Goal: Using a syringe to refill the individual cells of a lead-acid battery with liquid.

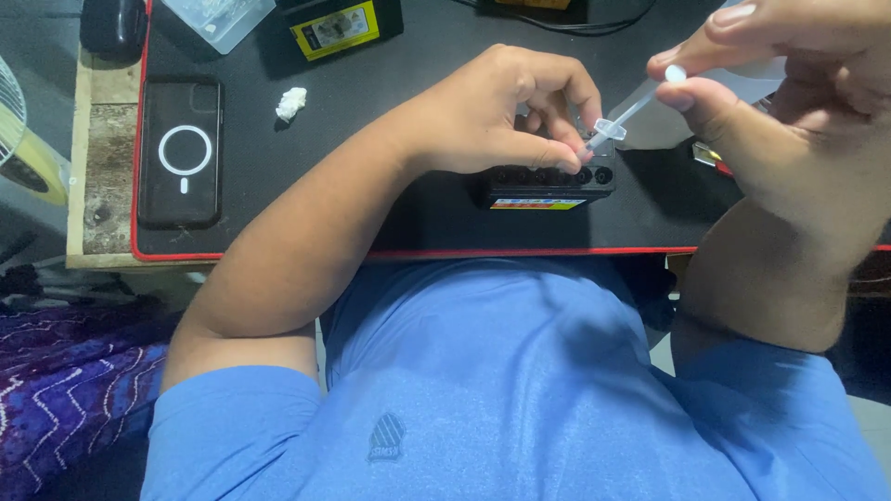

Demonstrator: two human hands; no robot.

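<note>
- Right hand point(789, 111) pinches the plunger end of a clear syringe point(631, 113) between thumb and fingers, closed on it, tip angled down
- Left hand point(506, 116) rests curled on top of the battery point(548, 186), fingertips pressed at its right end, steadying it; it grips nothing else that I can tell
- Battery sits on the black mat point(371, 167) near the front edge, a row of round fill holes along its top
- To do this well, I judge: keep the tip centred over one hole, press slowly, hold the case still
- Counted: one syringe, two batteries with the second point(339, 26) at the far edge, one phone point(181, 153), one white wad point(291, 102)
</note>
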